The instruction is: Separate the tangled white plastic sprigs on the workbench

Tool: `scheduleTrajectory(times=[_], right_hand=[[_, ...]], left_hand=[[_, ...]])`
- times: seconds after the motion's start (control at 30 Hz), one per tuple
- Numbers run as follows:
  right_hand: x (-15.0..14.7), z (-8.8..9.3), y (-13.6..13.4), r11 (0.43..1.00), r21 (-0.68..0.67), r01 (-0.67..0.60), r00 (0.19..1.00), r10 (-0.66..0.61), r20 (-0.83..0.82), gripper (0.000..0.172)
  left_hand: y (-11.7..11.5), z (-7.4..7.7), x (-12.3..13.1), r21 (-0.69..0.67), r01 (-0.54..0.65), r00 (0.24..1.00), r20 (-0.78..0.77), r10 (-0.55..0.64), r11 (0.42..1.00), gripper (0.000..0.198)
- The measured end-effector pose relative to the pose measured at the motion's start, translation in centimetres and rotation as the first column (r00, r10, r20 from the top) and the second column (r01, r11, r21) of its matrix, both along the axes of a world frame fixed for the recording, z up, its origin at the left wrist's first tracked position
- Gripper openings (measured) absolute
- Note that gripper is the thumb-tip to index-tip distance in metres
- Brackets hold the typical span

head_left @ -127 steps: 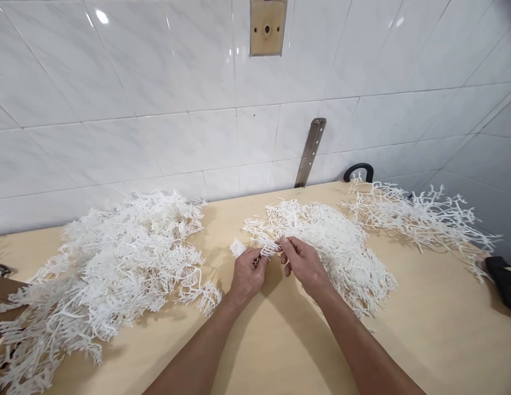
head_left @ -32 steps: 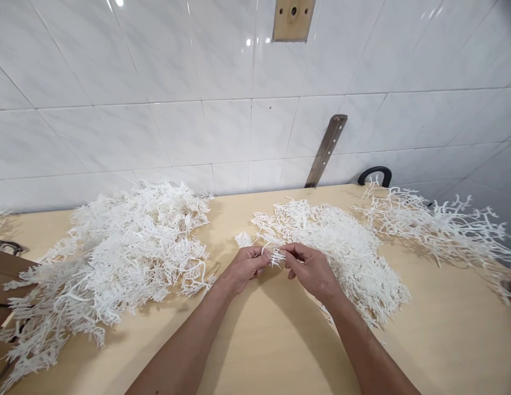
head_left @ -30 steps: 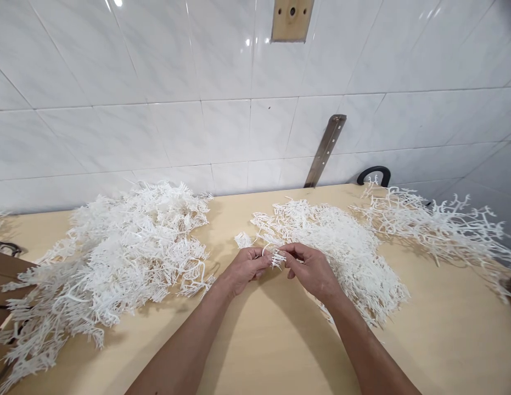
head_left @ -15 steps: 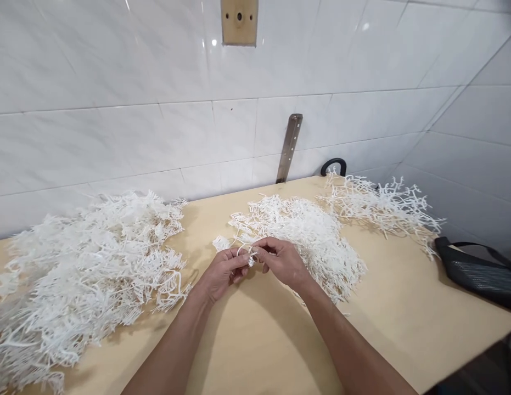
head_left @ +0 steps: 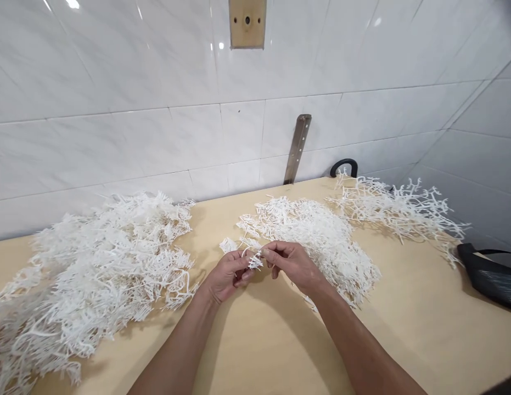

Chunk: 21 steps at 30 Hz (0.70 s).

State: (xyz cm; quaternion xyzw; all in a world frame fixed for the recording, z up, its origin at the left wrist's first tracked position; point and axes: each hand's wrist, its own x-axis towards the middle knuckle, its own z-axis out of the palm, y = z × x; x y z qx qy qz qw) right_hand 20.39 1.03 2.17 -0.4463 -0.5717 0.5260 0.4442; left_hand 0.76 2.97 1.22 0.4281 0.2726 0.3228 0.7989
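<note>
Pinched between the fingers of my left hand (head_left: 230, 276) and my right hand (head_left: 291, 263) is a small white branched plastic piece (head_left: 255, 260), with fine comb-like prongs pointing down. Both hands are close together over the near edge of the middle pile (head_left: 316, 236) of fine white branched pieces. A small white piece (head_left: 228, 245) lies on the table just beyond my left hand. The underside of the held piece is hidden by my fingers.
A large pile of white branched pieces (head_left: 115, 263) covers the left of the wooden table (head_left: 271, 340). Thicker white branches (head_left: 399, 208) lie at the back right, beside a black bag (head_left: 489, 277). A metal bracket (head_left: 297, 149) and a black curved handle (head_left: 344, 162) stand by the tiled wall.
The held piece has turned, so its prongs now show fanned out between my hands. My right hand has moved slightly right. The whole view has shifted a little.
</note>
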Motion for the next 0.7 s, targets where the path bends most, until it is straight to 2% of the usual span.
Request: scheduleTrajectory(times=[0.27, 0.43, 0.7], right_hand=[[-0.42, 0.48, -0.31, 0.997, 0.071, 0.041, 0.984, -0.052, 0.168, 0.029], [-0.2, 0.43, -0.31, 0.997, 0.075, 0.032, 0.98, -0.046, 0.191, 0.028], [0.21, 0.4, -0.29, 0.994, 0.095, 0.047, 0.98, -0.064, 0.187, 0.027]], left_hand=[[0.28, -0.18, -0.67, 0.04, 0.003, 0.998, -0.056, 0.0, 0.999, 0.033], [0.34, -0.09, -0.8, 0.077, 0.032, 0.996, -0.083, -0.026, 0.997, 0.036], [0.1, 0.53, -0.09, 0.026, -0.032, 0.99, -0.14, 0.036, 0.999, 0.038]])
